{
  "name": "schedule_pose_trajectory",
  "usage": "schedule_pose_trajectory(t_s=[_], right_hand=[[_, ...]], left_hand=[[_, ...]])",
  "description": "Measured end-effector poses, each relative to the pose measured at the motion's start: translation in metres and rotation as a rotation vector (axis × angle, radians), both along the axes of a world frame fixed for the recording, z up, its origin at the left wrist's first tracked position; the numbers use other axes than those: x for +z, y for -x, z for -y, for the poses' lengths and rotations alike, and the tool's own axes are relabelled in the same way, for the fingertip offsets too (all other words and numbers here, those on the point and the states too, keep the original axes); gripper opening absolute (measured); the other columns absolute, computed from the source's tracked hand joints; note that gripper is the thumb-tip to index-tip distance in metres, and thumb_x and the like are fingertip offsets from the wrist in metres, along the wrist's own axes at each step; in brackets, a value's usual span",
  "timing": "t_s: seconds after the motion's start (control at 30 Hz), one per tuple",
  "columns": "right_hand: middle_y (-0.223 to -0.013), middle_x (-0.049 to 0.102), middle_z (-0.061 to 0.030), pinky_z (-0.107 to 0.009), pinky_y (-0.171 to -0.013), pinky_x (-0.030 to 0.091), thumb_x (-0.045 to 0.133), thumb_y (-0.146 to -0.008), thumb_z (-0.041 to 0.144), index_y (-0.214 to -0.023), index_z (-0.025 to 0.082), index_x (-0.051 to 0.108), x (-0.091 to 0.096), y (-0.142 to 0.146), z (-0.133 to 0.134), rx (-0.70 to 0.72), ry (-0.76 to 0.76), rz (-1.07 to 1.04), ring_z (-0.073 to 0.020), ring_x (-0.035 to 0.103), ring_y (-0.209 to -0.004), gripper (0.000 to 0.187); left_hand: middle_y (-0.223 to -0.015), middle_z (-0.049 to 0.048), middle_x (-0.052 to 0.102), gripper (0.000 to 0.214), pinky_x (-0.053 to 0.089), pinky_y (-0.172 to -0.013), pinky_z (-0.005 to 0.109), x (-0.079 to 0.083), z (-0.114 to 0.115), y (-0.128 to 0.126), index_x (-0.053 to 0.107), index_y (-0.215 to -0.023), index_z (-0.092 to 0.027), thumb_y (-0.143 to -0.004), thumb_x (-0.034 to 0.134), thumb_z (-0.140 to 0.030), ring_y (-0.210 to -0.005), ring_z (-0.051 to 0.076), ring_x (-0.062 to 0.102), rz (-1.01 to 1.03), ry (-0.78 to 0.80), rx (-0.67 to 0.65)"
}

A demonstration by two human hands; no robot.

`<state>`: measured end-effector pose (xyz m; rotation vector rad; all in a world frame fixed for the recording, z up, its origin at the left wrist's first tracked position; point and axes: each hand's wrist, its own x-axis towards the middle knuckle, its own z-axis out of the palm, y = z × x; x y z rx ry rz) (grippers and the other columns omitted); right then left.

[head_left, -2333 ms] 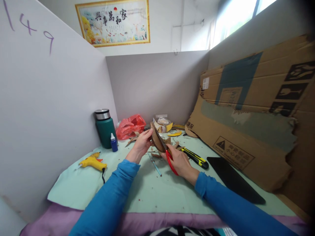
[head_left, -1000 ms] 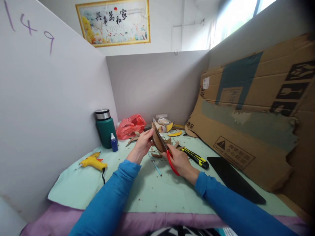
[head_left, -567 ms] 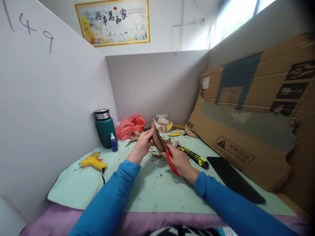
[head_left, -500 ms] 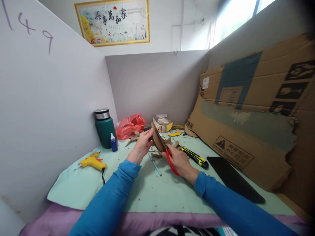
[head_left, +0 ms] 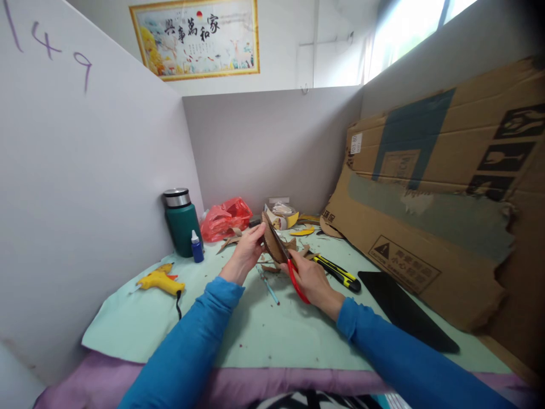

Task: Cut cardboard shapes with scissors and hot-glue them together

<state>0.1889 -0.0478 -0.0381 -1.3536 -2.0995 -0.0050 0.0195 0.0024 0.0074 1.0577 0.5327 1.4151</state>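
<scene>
The left hand (head_left: pixel 246 250) pinches the cardboard (head_left: pixel 271 244) closely at its left edge, above the cloth (head_left: pixel 272 338). The right hand (head_left: pixel 314 278) curls round the scissors (head_left: pixel 292 269); how wide its fingers spread, I cannot tell. The knife (head_left: pixel 339 272) lies just right of it.

- The scissors (head_left: pixel 292 274) had red handles and dark blades.
- The cardboard piece (head_left: pixel 271 244) was brown.
- The knife (head_left: pixel 337 272) on the right was black and yellow.
- The glue gun (head_left: pixel 160 282) on the left was yellow.
- The big carton (head_left: pixel 383 227) on the right was brown with a blue band and black prints.
- The tabletop cloth (head_left: pixel 276 341) was pale green, the near cloth (head_left: pixel 298 379) purple.
</scene>
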Motion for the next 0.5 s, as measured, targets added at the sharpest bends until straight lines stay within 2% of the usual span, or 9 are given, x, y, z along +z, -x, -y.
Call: schedule_pose_trajectory(t_s=[0.33,0.5], right_hand=[[-0.089,0.071,-0.0037,-0.024,-0.058,0.034,0.038,-0.094,0.044,-0.104,0.020,0.055,-0.0016,0.0012,-0.0019,-0.043,-0.033,0.038,-0.0183,0.067,-0.075,0.031],[-0.090,0.071,-0.0044,-0.024,-0.059,0.036,0.039,-0.094,0.043,-0.106,0.020,0.056,-0.0001,0.0020,-0.0013,-0.057,-0.026,0.036,-0.0179,0.067,-0.077,0.031]], left_hand=[[-0.088,0.0053,0.070,0.030,0.049,-0.070,0.025,-0.0001,0.0004,0.0003,0.069,-0.090,-0.014,-0.068,0.075,-0.035,-0.077,0.014,0.063,-0.003,0.001,-0.012],[-0.090,0.0055,0.070,0.031,0.049,-0.071,0.025,0.0001,0.0001,0.0001,0.069,-0.090,-0.014,-0.068,0.076,-0.034,-0.080,0.015,0.064,0.004,0.004,-0.010]])
